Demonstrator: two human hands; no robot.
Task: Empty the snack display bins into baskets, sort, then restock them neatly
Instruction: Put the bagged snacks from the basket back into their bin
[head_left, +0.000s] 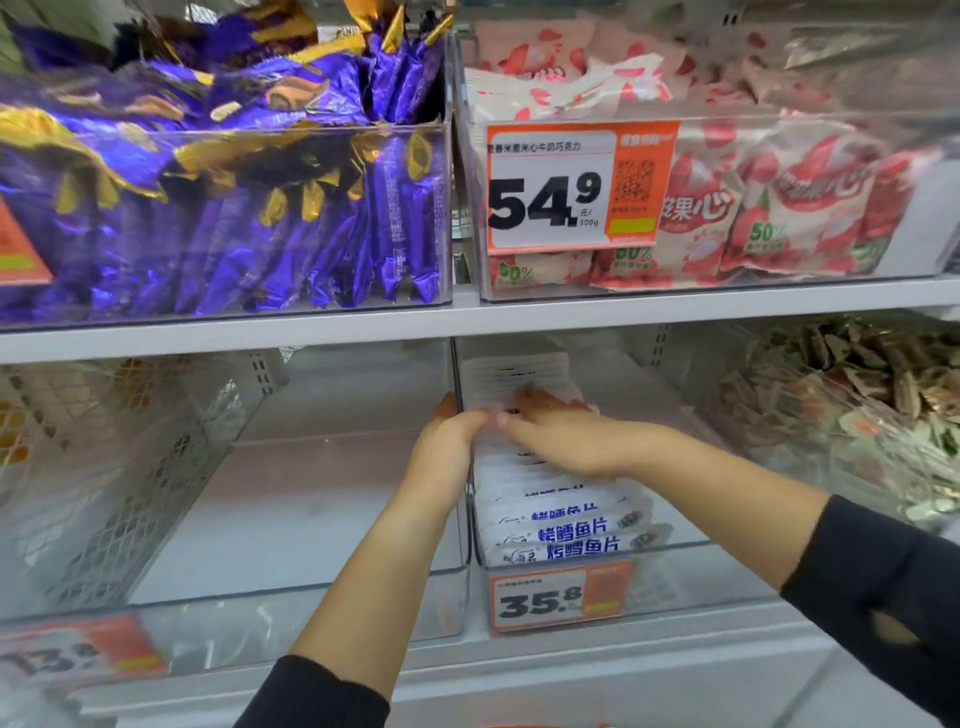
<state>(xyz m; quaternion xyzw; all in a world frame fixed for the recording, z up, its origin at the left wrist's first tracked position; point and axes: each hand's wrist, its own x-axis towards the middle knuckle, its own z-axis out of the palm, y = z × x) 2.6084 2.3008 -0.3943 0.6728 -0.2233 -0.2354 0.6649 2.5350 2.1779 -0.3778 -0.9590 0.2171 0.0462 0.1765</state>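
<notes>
A row of white fish-snack packets (566, 525) with blue print stands in a clear bin (675, 577) on the lower shelf, along the bin's left wall. My left hand (452, 431) reaches along that wall and touches the row's left side near its back. My right hand (561, 431) lies on top of the packets, fingers stretched toward the back. One packet (511, 379) stands upright beyond my fingertips. Whether either hand pinches a packet is hidden.
Left of it sits a clear bin (291, 519) with nothing visible inside, then a mesh basket (93, 467). A bin of loose small snacks (857, 415) is at the right. Above are bins of purple packets (234, 218) and pink-white packets (779, 208). Orange price tags (561, 597) hang in front.
</notes>
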